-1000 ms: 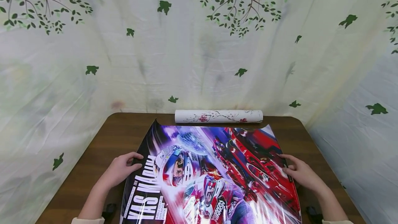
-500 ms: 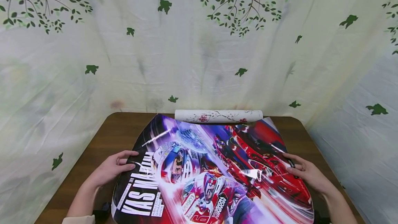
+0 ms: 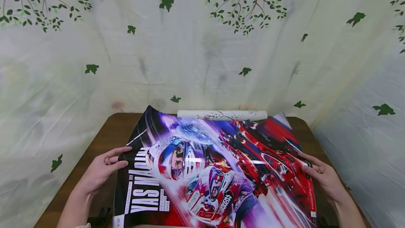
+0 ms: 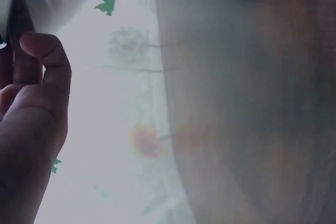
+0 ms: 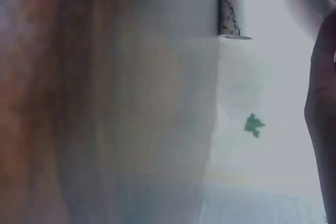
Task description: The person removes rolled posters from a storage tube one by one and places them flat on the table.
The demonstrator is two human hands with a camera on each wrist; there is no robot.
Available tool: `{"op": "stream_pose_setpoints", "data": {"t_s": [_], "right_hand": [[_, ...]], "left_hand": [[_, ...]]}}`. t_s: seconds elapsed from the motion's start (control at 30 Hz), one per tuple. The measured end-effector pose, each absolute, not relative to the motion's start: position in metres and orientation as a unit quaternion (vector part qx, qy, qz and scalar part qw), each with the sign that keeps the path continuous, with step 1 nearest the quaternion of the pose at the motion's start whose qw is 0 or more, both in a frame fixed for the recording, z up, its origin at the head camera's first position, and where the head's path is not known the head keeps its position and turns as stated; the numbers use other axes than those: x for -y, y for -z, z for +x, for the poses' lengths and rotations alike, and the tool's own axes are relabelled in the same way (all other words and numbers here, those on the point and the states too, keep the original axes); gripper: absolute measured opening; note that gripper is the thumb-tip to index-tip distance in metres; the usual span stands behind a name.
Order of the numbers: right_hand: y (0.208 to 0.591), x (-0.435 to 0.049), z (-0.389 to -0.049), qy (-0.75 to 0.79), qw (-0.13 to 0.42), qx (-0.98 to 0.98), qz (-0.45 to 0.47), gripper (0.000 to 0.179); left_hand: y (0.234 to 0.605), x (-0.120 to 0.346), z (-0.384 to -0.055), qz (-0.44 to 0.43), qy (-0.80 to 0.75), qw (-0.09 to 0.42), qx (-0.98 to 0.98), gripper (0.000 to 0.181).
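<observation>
A large glossy poster [image 3: 196,171] with racing helmets and red cars spreads between my two hands in the head view, raised over the table. At its left edge my left hand [image 3: 102,168] pinches the sheet between thumb and fingers. My right hand [image 3: 326,173] grips the opposite edge the same way. The far corners curl upward, and the sheet bows in the middle. In the left wrist view the left hand [image 4: 39,82] has its fingers bent at the sheet's edge; the right wrist view catches only a dark side of the right hand [image 5: 323,93].
Behind the poster, a white roll with pink blossoms [image 3: 221,115] lies along the back of the brown table [image 3: 104,133], partly covered by the sheet in the head view. A pale curtain [image 3: 202,62] printed with leaves hangs around the table.
The poster has been lifted off the table; its far edge bowed down, then its corners rose, overlapping the roll. Both hands have moved apart, still holding its sides.
</observation>
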State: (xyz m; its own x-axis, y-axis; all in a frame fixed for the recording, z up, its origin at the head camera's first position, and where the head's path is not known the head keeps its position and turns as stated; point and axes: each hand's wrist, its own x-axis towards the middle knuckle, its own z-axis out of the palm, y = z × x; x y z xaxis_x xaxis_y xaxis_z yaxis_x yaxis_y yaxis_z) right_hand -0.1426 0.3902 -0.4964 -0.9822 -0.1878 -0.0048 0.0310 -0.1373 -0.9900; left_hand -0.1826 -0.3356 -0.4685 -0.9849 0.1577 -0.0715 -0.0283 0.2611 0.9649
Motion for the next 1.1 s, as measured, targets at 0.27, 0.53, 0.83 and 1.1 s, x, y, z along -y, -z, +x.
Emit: {"op": "stream_pose_setpoints", "data": {"t_s": [0.27, 0.53, 0.83, 1.1], "right_hand": [[0.495, -0.389, -0.139, 0.724, -0.034, -0.687, -0.049, 0.033], [0.493, -0.39, -0.144, 0.696, -0.056, -0.715, -0.038, 0.028], [0.493, -0.401, -0.162, 0.441, 0.075, -0.893, 0.05, 0.054], [0.501, -0.41, -0.176, 0.404, 0.125, -0.905, -0.047, 0.054]], "left_hand": [[0.46, 0.33, -0.179, 0.026, -0.551, -0.01, -0.834, 0.03], [0.47, 0.331, -0.179, 0.032, -0.529, -0.048, -0.846, 0.024], [0.491, 0.33, -0.2, 0.029, -0.461, 0.05, -0.886, 0.039], [0.499, 0.33, -0.222, 0.105, -0.427, 0.096, -0.893, 0.042]]}}
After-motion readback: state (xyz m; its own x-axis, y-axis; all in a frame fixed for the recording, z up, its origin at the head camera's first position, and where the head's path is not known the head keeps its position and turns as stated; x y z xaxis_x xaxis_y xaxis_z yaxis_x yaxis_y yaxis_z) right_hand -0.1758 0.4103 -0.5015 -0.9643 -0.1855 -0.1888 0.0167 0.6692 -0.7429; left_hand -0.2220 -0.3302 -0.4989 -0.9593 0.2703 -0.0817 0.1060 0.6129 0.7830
